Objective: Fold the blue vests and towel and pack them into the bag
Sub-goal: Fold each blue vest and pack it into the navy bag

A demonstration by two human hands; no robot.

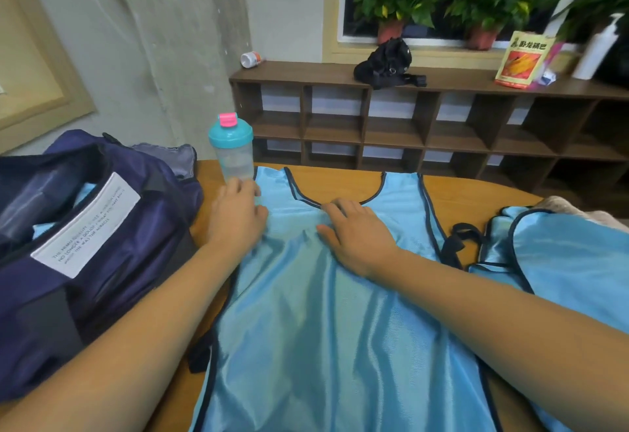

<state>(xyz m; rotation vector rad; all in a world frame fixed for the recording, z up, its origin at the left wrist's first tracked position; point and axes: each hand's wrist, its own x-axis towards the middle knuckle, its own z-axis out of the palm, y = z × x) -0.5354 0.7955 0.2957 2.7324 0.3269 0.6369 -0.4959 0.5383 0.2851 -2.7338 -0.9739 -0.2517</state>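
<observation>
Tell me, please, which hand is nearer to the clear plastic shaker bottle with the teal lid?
Left. The left hand rests on the light blue vest right at the base of the shaker bottle; the right hand lies flat on the vest below its neckline, farther right.

Glossy blue cloth vest (fine mesh), matt navy fabric bag, smooth wood table.

— Where is there room?
— Bare table right of centre, between vest and second vest.
— What blocks?
— Bag fills the left; bottle stands just beside it.
</observation>
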